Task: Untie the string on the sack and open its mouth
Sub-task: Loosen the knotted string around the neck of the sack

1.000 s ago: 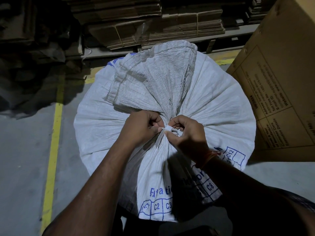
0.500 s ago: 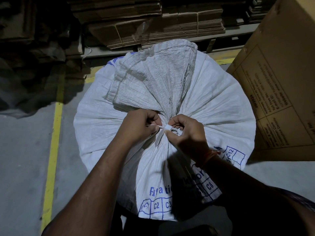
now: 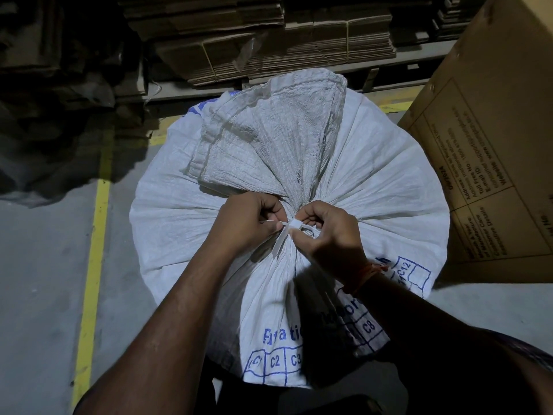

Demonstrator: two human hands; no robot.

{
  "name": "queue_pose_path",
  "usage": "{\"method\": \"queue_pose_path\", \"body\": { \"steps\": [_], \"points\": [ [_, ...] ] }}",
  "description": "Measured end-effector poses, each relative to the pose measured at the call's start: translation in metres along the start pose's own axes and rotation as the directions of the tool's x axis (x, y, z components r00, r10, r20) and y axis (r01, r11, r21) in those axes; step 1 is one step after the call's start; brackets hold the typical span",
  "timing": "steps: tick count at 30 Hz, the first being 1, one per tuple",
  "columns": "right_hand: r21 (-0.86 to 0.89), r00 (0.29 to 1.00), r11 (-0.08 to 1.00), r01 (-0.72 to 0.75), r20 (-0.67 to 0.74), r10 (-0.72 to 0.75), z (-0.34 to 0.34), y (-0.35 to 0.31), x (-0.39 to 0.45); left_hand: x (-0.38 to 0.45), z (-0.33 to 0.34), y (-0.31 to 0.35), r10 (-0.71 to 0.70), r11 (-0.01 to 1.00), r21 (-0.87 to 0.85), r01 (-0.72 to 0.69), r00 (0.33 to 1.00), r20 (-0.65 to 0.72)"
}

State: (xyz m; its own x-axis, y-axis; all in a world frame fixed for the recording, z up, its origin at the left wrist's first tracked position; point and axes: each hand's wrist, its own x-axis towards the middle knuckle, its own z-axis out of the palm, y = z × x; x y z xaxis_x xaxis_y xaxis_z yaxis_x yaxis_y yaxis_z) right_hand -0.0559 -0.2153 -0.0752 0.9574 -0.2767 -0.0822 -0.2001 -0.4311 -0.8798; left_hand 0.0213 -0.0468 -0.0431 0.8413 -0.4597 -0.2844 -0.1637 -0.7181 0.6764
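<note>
A big white woven sack (image 3: 374,187) with blue print stands on the floor below me. Its mouth is gathered into a neck, and the loose top flap (image 3: 269,139) lies folded away from me. A flat white string (image 3: 291,225) is knotted around the neck. My left hand (image 3: 245,223) pinches one end of the string at the left of the knot. My right hand (image 3: 326,232) pinches the knot from the right, with a loop of string under its fingers. A loose tail of string hangs down between both hands.
A tall cardboard box (image 3: 493,145) stands close against the sack's right side. Stacks of flattened cartons (image 3: 269,43) lie on a low rack behind the sack. A yellow line (image 3: 92,265) runs along the grey concrete floor on the left.
My left hand has pulled its end of the string slightly left, away from the knot. The right hand stays on the knot. The sack has not moved.
</note>
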Motion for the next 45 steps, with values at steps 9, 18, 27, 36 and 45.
{"method": "queue_pose_path", "body": {
  "steps": [9, 18, 27, 36, 45],
  "points": [
    [0.014, 1.0, 1.0, 0.007, -0.001, -0.007, -0.001, -0.002, -0.001, -0.001, -0.003, -0.001, -0.019, 0.999, -0.028, 0.02, 1.0, 0.007],
    [0.018, 1.0, 1.0, 0.011, -0.001, -0.011, -0.003, -0.003, -0.002, -0.003, -0.009, -0.002, -0.03, 1.0, -0.001, 0.03, 1.0, 0.005],
    [0.017, 1.0, 1.0, 0.008, 0.005, -0.008, -0.002, -0.002, -0.001, -0.003, -0.008, -0.001, -0.012, 1.0, 0.028, 0.012, 1.0, 0.007],
    [-0.002, 1.0, 1.0, 0.022, -0.011, -0.022, -0.002, -0.003, -0.001, -0.003, -0.007, 0.003, -0.016, 1.0, 0.018, 0.016, 1.0, 0.006],
    [-0.062, 0.987, 0.991, 0.116, -0.103, -0.122, 0.003, -0.01, -0.007, -0.004, -0.005, 0.001, -0.021, 0.999, -0.033, 0.02, 0.999, -0.026]
  ]
}}
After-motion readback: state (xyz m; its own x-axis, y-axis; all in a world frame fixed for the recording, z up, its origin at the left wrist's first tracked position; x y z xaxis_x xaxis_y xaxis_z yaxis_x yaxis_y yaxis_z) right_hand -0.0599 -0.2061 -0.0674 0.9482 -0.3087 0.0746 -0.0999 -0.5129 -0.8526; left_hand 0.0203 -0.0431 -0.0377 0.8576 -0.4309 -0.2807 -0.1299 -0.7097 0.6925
